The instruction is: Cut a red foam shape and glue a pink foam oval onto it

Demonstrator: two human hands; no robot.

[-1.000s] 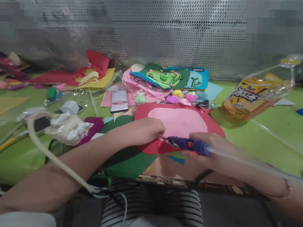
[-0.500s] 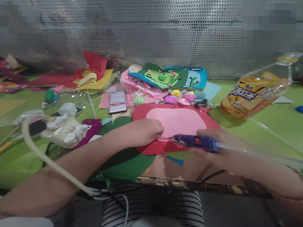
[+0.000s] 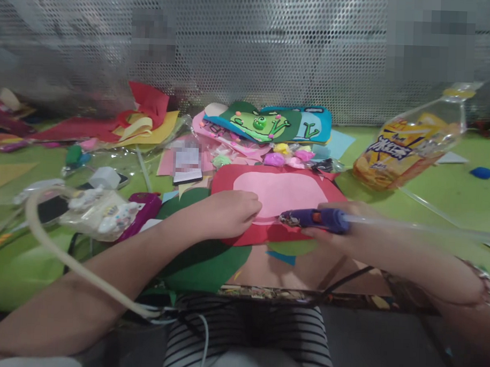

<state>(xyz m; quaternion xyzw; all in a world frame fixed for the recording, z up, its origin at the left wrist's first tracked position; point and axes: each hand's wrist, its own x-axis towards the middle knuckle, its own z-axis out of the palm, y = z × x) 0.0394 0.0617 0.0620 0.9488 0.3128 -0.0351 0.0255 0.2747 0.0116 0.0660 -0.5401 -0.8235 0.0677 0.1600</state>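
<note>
A pink sheet (image 3: 282,193) with rounded corners lies on a larger red sheet (image 3: 247,236). My left hand (image 3: 242,211) is closed at the left lower edge of the pink sheet; whatever its fingers pinch there is too small to make out. My right hand (image 3: 335,229) is wrapped round a dark blue glue gun (image 3: 328,219) with a clear glue stick coming out of its back. The gun's nozzle points left, at the lower edge of the pink sheet. Under the red sheet lies dark green paper (image 3: 210,268).
A tilted drink bottle (image 3: 402,151) stands back right. Behind the sheets are decorated paper pieces (image 3: 267,122), bagged clay (image 3: 286,155) and a phone (image 3: 188,163). A clear pouch (image 3: 103,213) and a pale hose (image 3: 81,266) lie left, the hose crossing my left forearm.
The view has shifted slightly. The glue gun has tilted a little in my right hand, its nozzle still by the pink sheet's lower edge. My left hand stays in place on the paper.
</note>
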